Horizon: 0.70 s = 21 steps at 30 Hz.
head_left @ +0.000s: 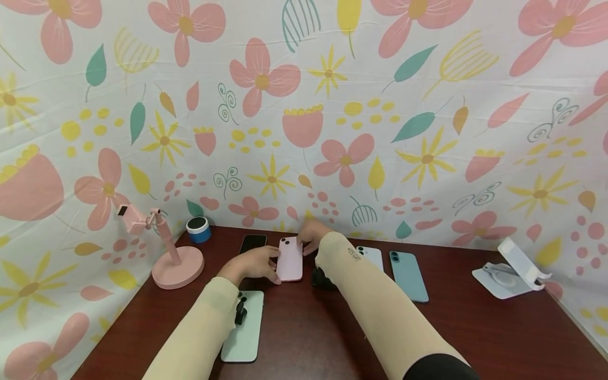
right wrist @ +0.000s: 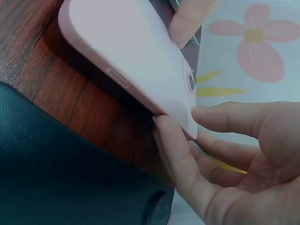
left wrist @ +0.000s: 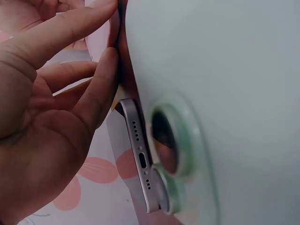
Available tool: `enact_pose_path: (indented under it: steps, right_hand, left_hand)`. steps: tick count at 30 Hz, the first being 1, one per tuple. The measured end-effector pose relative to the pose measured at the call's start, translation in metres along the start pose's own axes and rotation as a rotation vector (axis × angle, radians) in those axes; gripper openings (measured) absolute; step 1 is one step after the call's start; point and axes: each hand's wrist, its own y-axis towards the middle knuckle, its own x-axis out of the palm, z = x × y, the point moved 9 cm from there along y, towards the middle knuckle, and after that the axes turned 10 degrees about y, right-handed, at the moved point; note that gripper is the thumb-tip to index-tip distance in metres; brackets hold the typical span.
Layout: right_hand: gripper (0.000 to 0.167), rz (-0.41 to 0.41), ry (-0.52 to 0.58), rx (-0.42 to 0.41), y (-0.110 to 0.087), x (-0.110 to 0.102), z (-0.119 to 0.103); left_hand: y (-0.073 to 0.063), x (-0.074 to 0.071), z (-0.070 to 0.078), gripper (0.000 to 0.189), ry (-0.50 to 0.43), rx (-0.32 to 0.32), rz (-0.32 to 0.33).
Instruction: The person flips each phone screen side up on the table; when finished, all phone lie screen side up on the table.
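A pink phone [head_left: 290, 259] lies back up near the table's far edge, between both hands. My right hand [head_left: 314, 236] pinches its top right corner; in the right wrist view the thumb sits over the back and a finger against the side edge [right wrist: 126, 89]. My left hand [head_left: 256, 263] touches the phone's left edge with extended thumb and fingers [left wrist: 105, 65]. Below the left wrist lies a pale green phone [head_left: 247, 338]. A black-screened phone [head_left: 253, 241] rests behind the left hand, its charging port edge [left wrist: 140, 159] showing in the left wrist view.
A pink phone stand [head_left: 178, 266] and a blue jar [head_left: 198, 230] are at the left. A white phone [head_left: 372, 257], partly behind my right sleeve, and a blue phone [head_left: 409, 275] lie to the right, before a white folding stand [head_left: 510, 274]. A dark phone-like object [right wrist: 70, 159] lies beside the right hand.
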Motion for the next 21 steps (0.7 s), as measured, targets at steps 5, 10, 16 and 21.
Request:
enact_pose_path:
  steps: [5, 10, 16, 21]
  right_hand:
    - [0.009, -0.003, -0.023, -0.007, 0.003, 0.0, 0.0]
    - [0.023, -0.036, 0.023, -0.044, -0.004, -0.002, -0.001]
    - [0.037, -0.076, 0.139, -0.056, -0.01, -0.007, -0.004]
    - [0.044, -0.109, 0.206, -0.041, -0.006, -0.007, -0.002]
  left_hand:
    - [-0.003, -0.001, 0.0, 0.09, -0.005, -0.001, -0.002]
    - [-0.003, -0.001, 0.001, 0.09, -0.011, 0.005, -0.012]
    - [-0.001, -0.002, -0.002, 0.09, -0.016, -0.004, -0.015]
    - [-0.002, -0.003, -0.002, 0.089, -0.02, 0.007, -0.017]
